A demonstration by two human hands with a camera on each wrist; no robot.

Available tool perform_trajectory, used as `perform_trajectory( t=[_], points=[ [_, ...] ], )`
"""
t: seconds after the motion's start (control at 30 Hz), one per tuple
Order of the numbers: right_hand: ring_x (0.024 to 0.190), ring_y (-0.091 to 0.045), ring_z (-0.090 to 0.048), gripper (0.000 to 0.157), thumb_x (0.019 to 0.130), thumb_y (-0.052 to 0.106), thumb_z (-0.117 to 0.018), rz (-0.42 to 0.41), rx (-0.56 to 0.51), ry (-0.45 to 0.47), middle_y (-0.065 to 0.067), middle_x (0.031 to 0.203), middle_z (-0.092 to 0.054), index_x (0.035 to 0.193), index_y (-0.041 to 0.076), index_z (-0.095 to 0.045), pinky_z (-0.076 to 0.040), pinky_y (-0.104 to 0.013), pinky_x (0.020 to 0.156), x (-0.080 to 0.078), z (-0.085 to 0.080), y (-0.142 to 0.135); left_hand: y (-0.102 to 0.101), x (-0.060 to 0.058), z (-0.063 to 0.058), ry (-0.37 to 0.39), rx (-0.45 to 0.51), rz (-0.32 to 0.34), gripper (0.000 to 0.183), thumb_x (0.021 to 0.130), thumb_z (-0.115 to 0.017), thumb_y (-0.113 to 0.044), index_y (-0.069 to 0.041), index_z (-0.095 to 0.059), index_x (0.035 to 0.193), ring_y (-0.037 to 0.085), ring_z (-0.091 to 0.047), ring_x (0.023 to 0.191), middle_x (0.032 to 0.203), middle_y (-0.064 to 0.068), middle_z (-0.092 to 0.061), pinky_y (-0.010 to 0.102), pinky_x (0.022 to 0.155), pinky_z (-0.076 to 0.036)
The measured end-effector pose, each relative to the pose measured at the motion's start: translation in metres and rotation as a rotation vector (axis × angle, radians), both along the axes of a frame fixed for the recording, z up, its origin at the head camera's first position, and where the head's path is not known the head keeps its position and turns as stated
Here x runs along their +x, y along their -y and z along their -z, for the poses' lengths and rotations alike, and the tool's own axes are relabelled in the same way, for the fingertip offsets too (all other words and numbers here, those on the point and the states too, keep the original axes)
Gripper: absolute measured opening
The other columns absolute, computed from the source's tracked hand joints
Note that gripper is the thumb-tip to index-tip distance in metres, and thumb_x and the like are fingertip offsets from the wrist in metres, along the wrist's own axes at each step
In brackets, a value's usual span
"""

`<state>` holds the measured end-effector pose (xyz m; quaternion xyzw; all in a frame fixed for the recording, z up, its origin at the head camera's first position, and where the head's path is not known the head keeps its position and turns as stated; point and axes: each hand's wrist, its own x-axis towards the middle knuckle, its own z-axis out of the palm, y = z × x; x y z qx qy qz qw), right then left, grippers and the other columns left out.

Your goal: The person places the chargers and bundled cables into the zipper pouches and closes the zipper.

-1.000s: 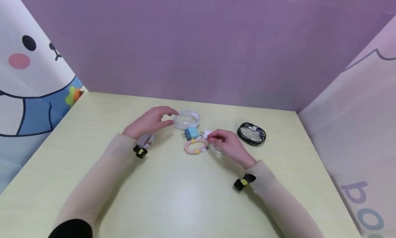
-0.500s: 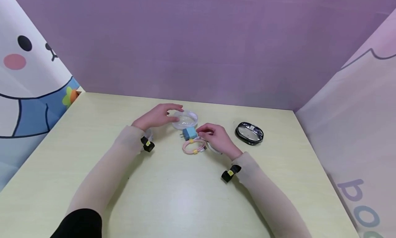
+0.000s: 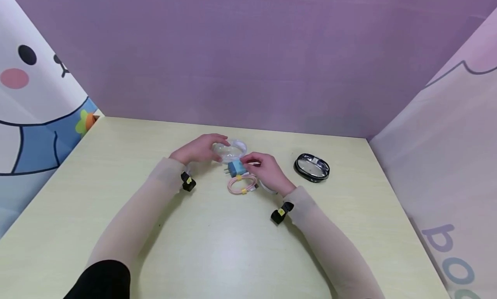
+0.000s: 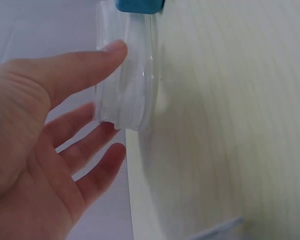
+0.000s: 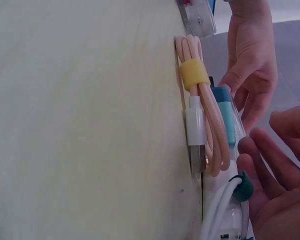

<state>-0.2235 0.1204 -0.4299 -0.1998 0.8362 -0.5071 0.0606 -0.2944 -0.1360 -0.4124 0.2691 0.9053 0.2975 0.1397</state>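
In the head view my left hand [image 3: 199, 149] is at a clear round case [image 3: 236, 149] near the back of the table. The left wrist view shows its thumb against the side of the case [image 4: 130, 85], with fingers reaching behind it; part of the grip is hidden. My right hand [image 3: 268, 171] hovers beside a blue two-tone charger plug [image 3: 236, 168], its fingers loosely bent and holding nothing visible. Close by lie a coiled pink charging cable [image 5: 215, 117] with yellow ties and a white cable [image 5: 225, 197] with a dark green tie, partly covered by my right hand.
A black oval case [image 3: 312, 168] with a shiny transparent top lies to the right of the hands. A clear box [image 5: 197, 20] stands at the top of the right wrist view. A purple backdrop [image 3: 240, 66] rises behind the table's back edge.
My left hand has moved right, from beside the round case onto it. My right hand has shifted left, from the white plug towards the blue one.
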Motion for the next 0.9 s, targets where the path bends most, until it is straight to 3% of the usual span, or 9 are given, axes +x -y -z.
perform_trajectory(
  t=[0.57,0.9],
  points=[
    [0.108,-0.023,-0.064,0.031,0.09,0.003,-0.072,-0.053,0.062,0.025,0.002,0.124,-0.065,0.12,0.012,-0.071,-0.054,-0.032,0.09,-0.0061,0.0015,0.0033,0.0053,0.0019,-0.0012,0.022,0.029,-0.018,0.046,0.09,-0.073,-0.022,-0.015,-0.063,0.135,0.032,-0.029,0.145,0.154,0.006,-0.041,0.054,0.116,-0.022],
    [0.119,-0.026,-0.06,0.044,0.085,0.003,-0.078,-0.076,0.161,0.022,-0.003,0.131,-0.062,0.127,0.01,-0.067,-0.051,-0.035,0.096,-0.0082,-0.0011,0.0036,0.0061,0.0031,-0.0022,0.023,0.05,-0.019,0.041,0.1,-0.06,-0.031,-0.012,-0.061,0.137,0.034,-0.03,0.144,0.155,0.01,-0.041,0.053,0.116,-0.023]
  ],
)
